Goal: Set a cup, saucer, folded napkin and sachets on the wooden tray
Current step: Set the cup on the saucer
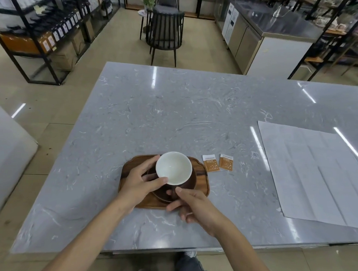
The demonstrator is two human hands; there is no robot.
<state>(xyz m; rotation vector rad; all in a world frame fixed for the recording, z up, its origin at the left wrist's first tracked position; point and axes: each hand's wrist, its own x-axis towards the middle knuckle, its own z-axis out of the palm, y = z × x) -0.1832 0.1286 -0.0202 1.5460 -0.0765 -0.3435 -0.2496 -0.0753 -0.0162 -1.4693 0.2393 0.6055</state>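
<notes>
A cup (173, 168), white inside and dark brown outside, stands on a dark brown saucer (192, 183) that lies on the wooden tray (200, 168) near the table's front edge. My left hand (142, 184) wraps the cup's left side, thumb on the rim. My right hand (191, 205) pinches the cup's handle at its near side. Two orange sachets (210, 163) (226, 162) lie side by side on the table just right of the tray. A large white napkin (321, 175) lies spread flat at the right.
The grey marble table (173, 115) stretches far beyond the tray. Past its far edge stand a dark chair (164, 30), black shelving (44, 34) at left and a steel counter (272, 27) at right.
</notes>
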